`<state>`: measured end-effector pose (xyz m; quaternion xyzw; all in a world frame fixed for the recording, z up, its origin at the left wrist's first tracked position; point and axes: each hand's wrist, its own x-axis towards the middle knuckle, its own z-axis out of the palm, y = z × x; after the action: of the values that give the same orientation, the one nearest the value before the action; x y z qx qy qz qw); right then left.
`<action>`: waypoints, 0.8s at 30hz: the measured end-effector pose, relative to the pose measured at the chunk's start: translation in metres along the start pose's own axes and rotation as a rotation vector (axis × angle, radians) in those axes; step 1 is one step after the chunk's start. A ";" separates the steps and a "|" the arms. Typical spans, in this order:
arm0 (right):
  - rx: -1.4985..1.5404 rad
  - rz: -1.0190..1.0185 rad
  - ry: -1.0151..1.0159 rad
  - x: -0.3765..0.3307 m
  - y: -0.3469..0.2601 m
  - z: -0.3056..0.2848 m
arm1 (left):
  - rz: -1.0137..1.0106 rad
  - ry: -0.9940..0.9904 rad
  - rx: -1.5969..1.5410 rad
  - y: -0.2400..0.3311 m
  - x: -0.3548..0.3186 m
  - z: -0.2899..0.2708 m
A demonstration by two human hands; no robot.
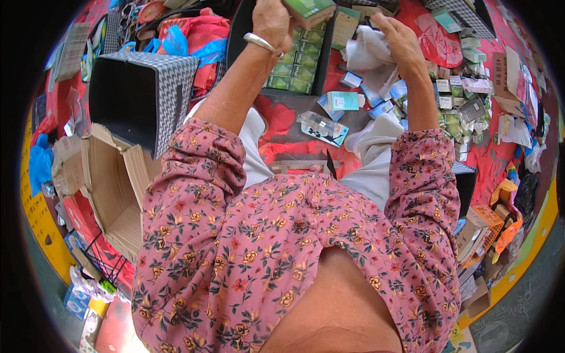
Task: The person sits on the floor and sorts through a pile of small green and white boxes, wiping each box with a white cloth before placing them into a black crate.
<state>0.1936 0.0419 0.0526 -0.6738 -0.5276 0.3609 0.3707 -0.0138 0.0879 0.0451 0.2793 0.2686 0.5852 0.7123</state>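
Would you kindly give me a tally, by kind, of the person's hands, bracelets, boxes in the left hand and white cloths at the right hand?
Hands: 2, left hand and right hand
Silver-coloured bracelet: 1
Green box in the left hand: 1
White cloth at the right hand: 1
Total: 5

Shirt: pink, covered in a flower print (pixel 282 235), fabric softly creased across the front
Print: small yellow-gold roses, little red blossoms, dark green leaves on thin stems
Left sleeve: same floral cloth (pixel 200 170), full in cut, gathered in folds near the elbow, forearm uncovered below it
Right sleeve: matching (pixel 424 170), loose too, its end also well short of the wrist
Neckline: open, narrowing to a rounded point at the chest
Bracelet: a smooth silver-coloured band (pixel 254 39) around the left wrist
Hands: left hand (pixel 272 22) and right hand (pixel 401 40) ungloved
Trousers: plain, pale grey-white (pixel 371 179), wrinkled
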 end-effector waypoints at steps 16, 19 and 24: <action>-0.314 -0.297 -0.315 0.015 0.003 0.065 | -0.115 0.292 0.264 0.040 0.012 -0.048; -0.706 -0.334 -0.271 0.013 0.046 0.092 | -0.131 0.389 0.221 0.036 0.019 -0.048; -0.961 -0.346 -0.533 0.007 0.094 0.168 | -0.121 0.278 0.136 0.037 0.007 -0.061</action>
<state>0.0894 0.0524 -0.1090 -0.5563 -0.8100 0.1722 -0.0689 -0.0811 0.1053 0.0286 0.2264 0.4200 0.5546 0.6817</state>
